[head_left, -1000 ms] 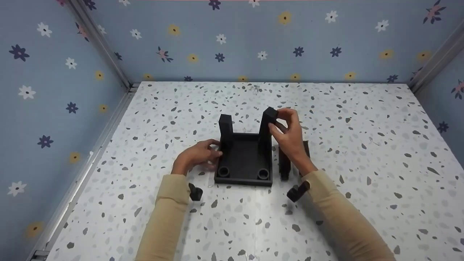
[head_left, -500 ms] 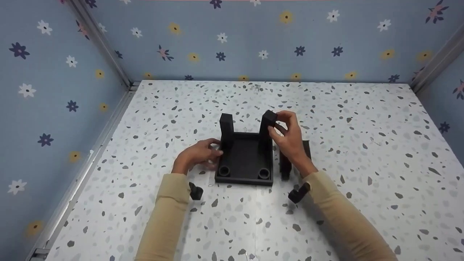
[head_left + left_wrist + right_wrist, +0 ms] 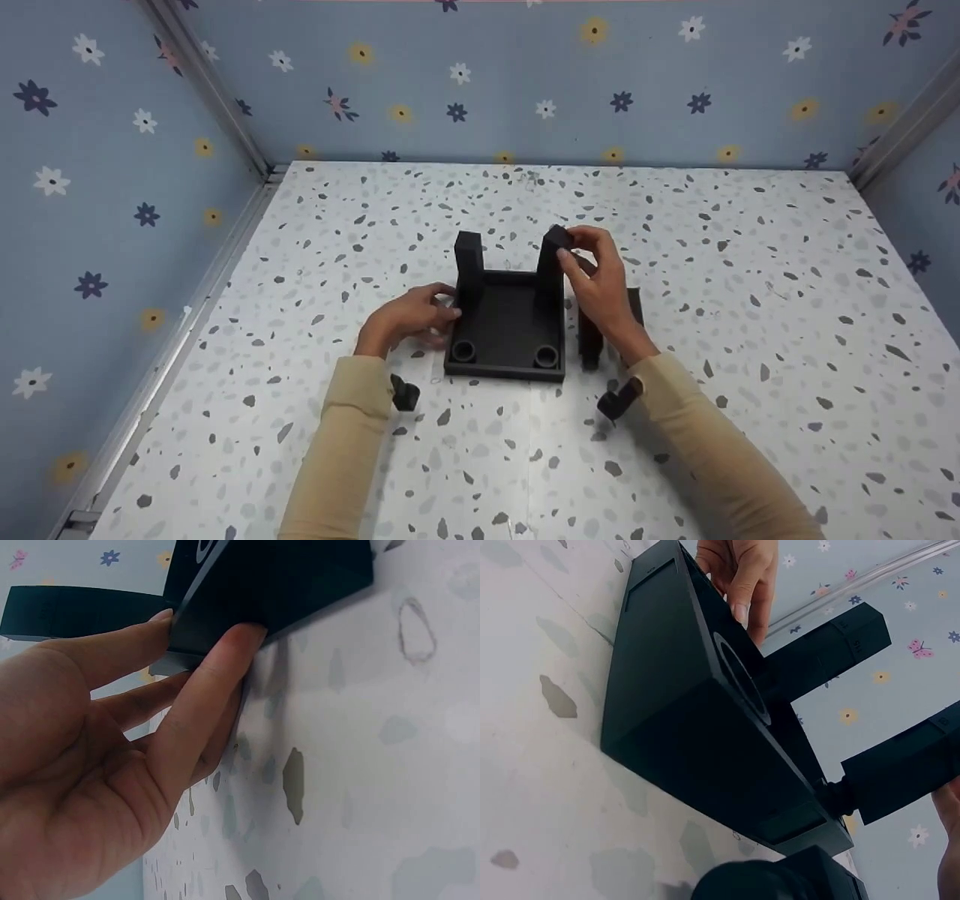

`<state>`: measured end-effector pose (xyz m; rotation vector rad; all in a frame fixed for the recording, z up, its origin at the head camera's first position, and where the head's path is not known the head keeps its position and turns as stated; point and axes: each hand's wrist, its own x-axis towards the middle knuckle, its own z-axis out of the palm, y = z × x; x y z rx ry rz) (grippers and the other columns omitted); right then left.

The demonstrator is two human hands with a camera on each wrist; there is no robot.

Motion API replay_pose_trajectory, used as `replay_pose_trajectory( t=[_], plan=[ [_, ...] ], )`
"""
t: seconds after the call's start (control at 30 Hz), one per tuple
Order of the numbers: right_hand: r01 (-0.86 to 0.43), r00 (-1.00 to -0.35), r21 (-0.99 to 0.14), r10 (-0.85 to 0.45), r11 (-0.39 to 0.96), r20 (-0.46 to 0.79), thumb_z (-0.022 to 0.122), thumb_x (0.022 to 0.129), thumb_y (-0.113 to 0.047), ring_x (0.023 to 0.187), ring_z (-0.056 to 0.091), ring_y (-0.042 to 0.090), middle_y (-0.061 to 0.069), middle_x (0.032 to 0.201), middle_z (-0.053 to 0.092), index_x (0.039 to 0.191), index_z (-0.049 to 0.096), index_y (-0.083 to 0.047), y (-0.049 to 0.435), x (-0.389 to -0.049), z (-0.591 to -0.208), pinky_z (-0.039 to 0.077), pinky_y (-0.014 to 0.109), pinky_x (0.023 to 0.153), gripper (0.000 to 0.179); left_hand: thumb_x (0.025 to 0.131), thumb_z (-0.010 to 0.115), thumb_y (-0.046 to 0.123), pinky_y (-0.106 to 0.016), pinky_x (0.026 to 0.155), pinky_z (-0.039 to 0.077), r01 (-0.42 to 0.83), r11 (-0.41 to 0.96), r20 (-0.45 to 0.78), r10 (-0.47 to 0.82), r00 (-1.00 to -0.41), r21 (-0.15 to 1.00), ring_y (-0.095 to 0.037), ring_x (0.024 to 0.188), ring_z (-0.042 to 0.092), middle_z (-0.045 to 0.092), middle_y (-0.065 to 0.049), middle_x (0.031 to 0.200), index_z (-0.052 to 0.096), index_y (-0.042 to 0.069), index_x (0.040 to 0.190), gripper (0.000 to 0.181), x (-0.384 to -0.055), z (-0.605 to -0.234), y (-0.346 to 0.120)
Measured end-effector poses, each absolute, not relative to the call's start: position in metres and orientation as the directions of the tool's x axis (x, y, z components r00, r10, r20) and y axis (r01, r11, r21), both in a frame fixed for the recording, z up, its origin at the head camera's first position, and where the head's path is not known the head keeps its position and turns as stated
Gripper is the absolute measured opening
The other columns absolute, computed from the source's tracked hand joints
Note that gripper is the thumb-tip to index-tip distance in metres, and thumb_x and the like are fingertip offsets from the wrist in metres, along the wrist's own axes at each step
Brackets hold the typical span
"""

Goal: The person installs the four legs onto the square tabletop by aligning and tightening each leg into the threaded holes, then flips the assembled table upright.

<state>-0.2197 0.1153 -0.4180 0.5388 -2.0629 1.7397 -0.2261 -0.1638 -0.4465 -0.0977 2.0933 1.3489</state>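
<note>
A black square tray-like base with raised rims lies on the table, round sockets in its near corners. My left hand holds its left side, thumb at the rim and fingers along the outer wall. One square black leg stands at the far left corner. At the far right corner, my right hand pinches the top of a second black leg between thumb and fingers. In the right wrist view, a narrow ridged neck shows between this leg and the base.
Two more dark pieces, one long black piece and another, lie right of the base, partly under my right forearm. Flowered blue panels wall the speckled table at the back and both sides.
The leg in my right hand has turned slightly, and its top sits a little lower against the base. My right fingers have shifted around it. The left hand keeps its place.
</note>
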Motion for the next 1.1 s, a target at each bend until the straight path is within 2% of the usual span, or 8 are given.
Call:
replay_pose_trajectory(
  t=[0.13, 0.27, 0.43, 0.53, 0.63, 0.73, 0.9, 1.1],
  plan=[
    [-0.506, -0.858, -0.842, -0.006, 0.189, 0.514, 0.049, 0.098, -0.004, 0.099, 0.055, 0.016, 0.019, 0.111, 0.056, 0.116, 0.053, 0.011, 0.114, -0.22, -0.414, 0.049, 0.025, 0.082, 0.023, 0.095, 0.059, 0.016, -0.03, 0.075, 0.057, -0.378, 0.472, -0.54, 0.274, -0.796, 0.796, -0.019, 0.092, 0.063, 0.057, -0.013, 0.113, 0.039, 0.014, 0.142, 0.051, -0.226, -0.446, -0.163],
    [-0.425, -0.903, -0.896, 0.013, 0.127, 0.43, 0.052, 0.097, -0.007, 0.098, 0.055, 0.015, 0.013, 0.109, 0.057, 0.113, 0.053, 0.007, 0.115, -0.229, -0.418, 0.047, 0.025, 0.082, 0.022, 0.095, 0.058, 0.016, -0.03, 0.075, 0.057, -0.383, 0.474, -0.547, 0.276, -0.79, 0.793, -0.02, 0.094, 0.064, 0.057, -0.014, 0.115, 0.039, 0.014, 0.142, 0.051, -0.226, -0.445, -0.163],
    [-0.269, -0.962, -0.963, -0.045, 0.02, 0.267, 0.055, 0.097, -0.015, 0.109, 0.054, 0.015, 0.007, 0.119, 0.056, 0.123, 0.053, -0.001, 0.12, -0.243, -0.423, 0.045, 0.029, 0.094, 0.029, 0.095, 0.058, 0.016, -0.031, 0.076, 0.057, -0.388, 0.472, -0.547, 0.266, -0.794, 0.792, -0.02, 0.095, 0.064, 0.058, -0.013, 0.115, 0.041, 0.016, 0.141, 0.049, -0.225, -0.444, -0.163],
    [-0.204, -0.969, -0.978, -0.136, -0.029, 0.206, 0.051, 0.099, -0.017, 0.118, 0.052, 0.016, 0.01, 0.129, 0.054, 0.131, 0.053, -0.004, 0.122, -0.246, -0.422, 0.04, 0.032, 0.105, 0.034, 0.095, 0.058, 0.017, -0.03, 0.075, 0.057, -0.387, 0.476, -0.548, 0.262, -0.795, 0.789, -0.019, 0.092, 0.064, 0.058, -0.013, 0.114, 0.041, 0.016, 0.14, 0.048, -0.225, -0.444, -0.164],
    [-0.172, -0.959, -0.982, -0.215, -0.08, 0.185, 0.047, 0.101, -0.017, 0.122, 0.052, 0.019, 0.015, 0.135, 0.052, 0.134, 0.051, -0.002, 0.123, -0.247, -0.421, 0.038, 0.036, 0.109, 0.036, 0.095, 0.058, 0.017, -0.029, 0.074, 0.056, -0.388, 0.482, -0.552, 0.261, -0.792, 0.785, -0.018, 0.089, 0.063, 0.059, -0.012, 0.113, 0.041, 0.017, 0.14, 0.048, -0.225, -0.445, -0.163],
    [-0.162, -0.956, -0.982, -0.229, -0.096, 0.18, 0.049, 0.1, -0.015, 0.117, 0.054, 0.019, 0.014, 0.131, 0.053, 0.132, 0.052, -0.001, 0.124, -0.246, -0.421, 0.041, 0.034, 0.105, 0.035, 0.095, 0.058, 0.018, -0.028, 0.073, 0.056, -0.392, 0.484, -0.556, 0.26, -0.789, 0.782, -0.018, 0.09, 0.063, 0.059, -0.012, 0.114, 0.041, 0.017, 0.14, 0.048, -0.225, -0.446, -0.163],
    [-0.175, -0.966, -0.982, -0.183, -0.067, 0.184, 0.058, 0.095, -0.015, 0.103, 0.054, 0.016, 0.006, 0.116, 0.056, 0.126, 0.054, -0.001, 0.122, -0.245, -0.42, 0.045, 0.029, 0.093, 0.034, 0.095, 0.059, 0.017, -0.029, 0.074, 0.057, -0.395, 0.473, -0.553, 0.259, -0.792, 0.787, -0.019, 0.09, 0.063, 0.058, -0.013, 0.114, 0.041, 0.017, 0.14, 0.048, -0.225, -0.447, -0.164],
    [-0.192, -0.973, -0.981, -0.13, -0.004, 0.191, 0.065, 0.091, -0.017, 0.099, 0.054, 0.017, 0.005, 0.109, 0.055, 0.118, 0.052, -0.004, 0.121, -0.242, -0.42, 0.046, 0.028, 0.087, 0.033, 0.095, 0.059, 0.017, -0.03, 0.077, 0.057, -0.391, 0.471, -0.547, 0.257, -0.797, 0.791, -0.02, 0.095, 0.062, 0.057, -0.013, 0.115, 0.041, 0.017, 0.141, 0.05, -0.225, -0.446, -0.164]
  ],
)
